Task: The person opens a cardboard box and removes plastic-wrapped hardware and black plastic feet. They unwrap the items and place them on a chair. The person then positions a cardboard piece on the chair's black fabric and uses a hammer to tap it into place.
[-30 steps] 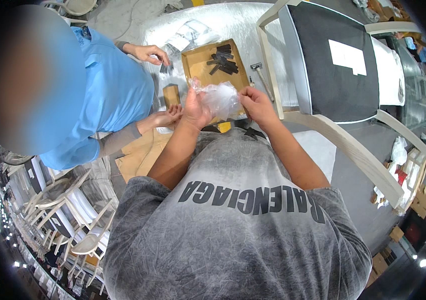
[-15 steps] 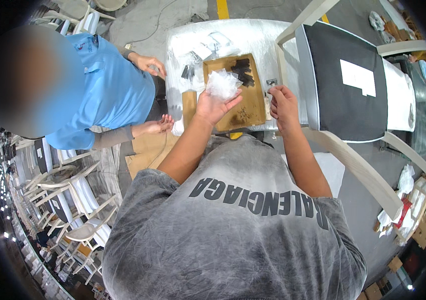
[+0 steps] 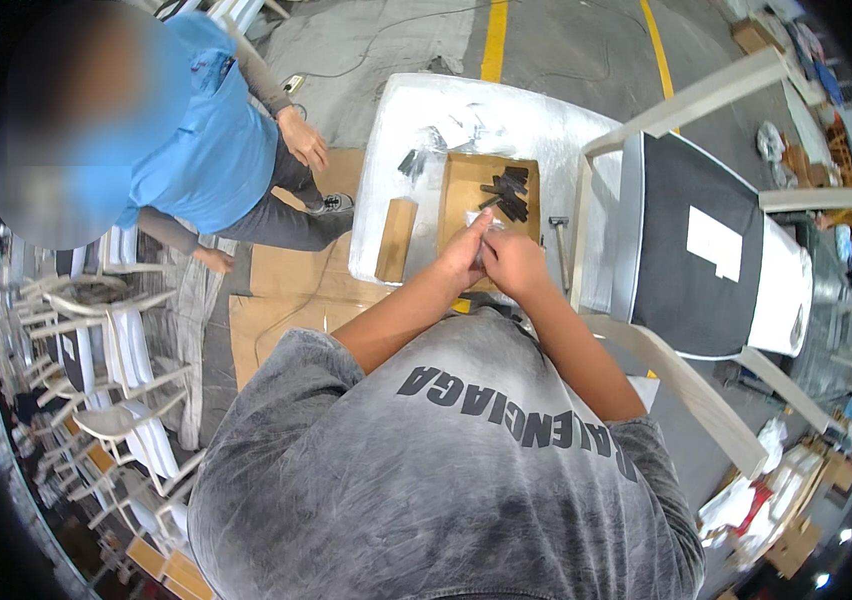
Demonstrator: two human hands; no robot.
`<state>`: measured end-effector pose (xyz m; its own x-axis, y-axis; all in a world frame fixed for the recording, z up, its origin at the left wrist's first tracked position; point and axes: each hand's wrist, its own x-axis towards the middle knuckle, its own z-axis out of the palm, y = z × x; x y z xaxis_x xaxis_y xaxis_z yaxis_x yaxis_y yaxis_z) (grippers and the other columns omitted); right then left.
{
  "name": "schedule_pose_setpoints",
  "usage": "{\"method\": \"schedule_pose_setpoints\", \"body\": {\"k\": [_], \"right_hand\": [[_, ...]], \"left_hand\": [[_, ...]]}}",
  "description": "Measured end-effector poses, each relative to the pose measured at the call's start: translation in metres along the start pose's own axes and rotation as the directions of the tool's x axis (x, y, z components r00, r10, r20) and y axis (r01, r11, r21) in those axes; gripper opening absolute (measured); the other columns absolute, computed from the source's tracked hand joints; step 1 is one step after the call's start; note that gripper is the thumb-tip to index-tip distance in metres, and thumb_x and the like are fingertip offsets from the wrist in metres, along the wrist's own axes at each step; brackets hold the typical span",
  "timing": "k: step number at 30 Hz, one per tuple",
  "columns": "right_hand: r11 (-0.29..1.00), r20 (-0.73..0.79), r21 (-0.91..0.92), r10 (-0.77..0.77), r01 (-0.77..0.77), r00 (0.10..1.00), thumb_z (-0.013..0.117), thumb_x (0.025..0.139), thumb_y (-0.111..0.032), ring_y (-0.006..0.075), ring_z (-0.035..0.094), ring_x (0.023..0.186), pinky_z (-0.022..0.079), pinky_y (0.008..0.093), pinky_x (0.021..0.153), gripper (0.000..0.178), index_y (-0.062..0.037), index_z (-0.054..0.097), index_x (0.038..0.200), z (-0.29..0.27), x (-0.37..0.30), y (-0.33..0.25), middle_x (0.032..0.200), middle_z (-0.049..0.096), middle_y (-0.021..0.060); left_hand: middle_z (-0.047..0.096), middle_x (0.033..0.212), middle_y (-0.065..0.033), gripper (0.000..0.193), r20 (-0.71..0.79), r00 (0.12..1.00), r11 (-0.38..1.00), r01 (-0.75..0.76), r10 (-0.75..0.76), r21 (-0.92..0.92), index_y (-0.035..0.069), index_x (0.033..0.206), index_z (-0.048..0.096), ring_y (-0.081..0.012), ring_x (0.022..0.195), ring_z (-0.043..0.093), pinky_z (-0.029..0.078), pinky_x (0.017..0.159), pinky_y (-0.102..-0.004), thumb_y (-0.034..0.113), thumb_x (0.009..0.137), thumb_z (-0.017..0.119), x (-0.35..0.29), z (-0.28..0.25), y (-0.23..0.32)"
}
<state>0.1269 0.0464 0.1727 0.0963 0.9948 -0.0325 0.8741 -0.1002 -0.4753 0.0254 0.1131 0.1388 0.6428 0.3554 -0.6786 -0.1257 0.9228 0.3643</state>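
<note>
My left hand [image 3: 464, 250] and my right hand [image 3: 516, 264] meet over the near part of a shallow brown cardboard tray [image 3: 453, 190]. The left fingers are closed, with a bit of crumpled clear plastic [image 3: 474, 217] showing past them. My right fingers curl tightly against the left hand, and what they hold is hidden. Several short black strips [image 3: 511, 190] lie in a loose pile in the tray, just beyond my hands. A small hammer [image 3: 561, 235] with a pale handle rests right of the tray.
The tray sits on a plastic-wrapped white surface [image 3: 371, 225] beside a flat cardboard piece [image 3: 398, 240]. A pale wooden chair frame with a black panel [image 3: 701, 290] stands close on the right. A person in a blue shirt [image 3: 211, 140] is at the left, near stacked chairs [image 3: 126, 415].
My left hand, open under a heap of clear plastic before, has closed. My right hand moved left to meet it, uncovering the hammer. The person in blue has moved back from the table.
</note>
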Motion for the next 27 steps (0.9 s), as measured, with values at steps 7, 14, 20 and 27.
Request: {"method": "schedule_pose_setpoints", "body": {"k": [7,14,20,27], "right_hand": [[-0.298,0.451,0.875,0.221,-0.38,0.865,0.044,0.104,-0.039,0.0233,0.065,0.08,0.052,0.0361,0.074,0.037,-0.0077,0.062,0.113,0.027,-0.017,0.077,0.094,0.068,0.0077],[-0.71,0.462,0.686,0.256,-0.159,0.849,0.036,0.105,-0.045,0.0299,0.057,0.123,0.044,0.0476,0.106,0.05,-0.0079,0.053,0.135,0.015,0.002,0.009,0.134,0.059,0.0126],[-0.746,0.476,0.665,0.402,-0.021,0.782,0.048,0.099,-0.054,0.0321,0.054,0.128,0.04,0.0498,0.111,0.06,-0.0111,0.049,0.141,0.005,-0.038,0.01,0.141,0.056,0.0135],[-0.614,0.399,0.787,0.577,0.056,0.713,0.063,0.095,-0.042,0.0248,0.064,0.11,0.052,0.043,0.096,0.047,-0.01,0.057,0.13,-0.001,-0.153,0.02,0.123,0.065,0.0101]], "left_hand": [[0.064,0.101,-0.0135,0.032,-0.091,0.873,0.73,-0.34,0.48,0.593,0.005,0.104,0.062,-0.0285,0.099,0.062,0.048,0.079,-0.0478,0.037,0.097,0.061,-0.017,0.03,0.018],[0.027,0.16,-0.0176,0.05,0.44,0.708,-0.377,-0.258,0.553,0.89,0.005,0.124,0.062,-0.0384,0.149,0.02,0.019,0.112,-0.0672,0.045,0.095,0.054,-0.007,0.016,-0.007],[0.018,0.164,-0.0195,0.072,0.593,0.744,-0.611,-0.324,0.307,0.723,0.006,0.15,0.039,-0.0404,0.151,0.016,0.013,0.115,-0.0691,0.048,0.093,0.051,-0.007,0.029,-0.027],[0.023,0.159,-0.0251,0.078,0.55,0.798,-0.693,-0.541,-0.245,0.476,-0.004,0.153,0.026,-0.0421,0.147,0.025,0.025,0.118,-0.0552,0.04,0.095,0.052,-0.03,0.083,-0.085]]}}
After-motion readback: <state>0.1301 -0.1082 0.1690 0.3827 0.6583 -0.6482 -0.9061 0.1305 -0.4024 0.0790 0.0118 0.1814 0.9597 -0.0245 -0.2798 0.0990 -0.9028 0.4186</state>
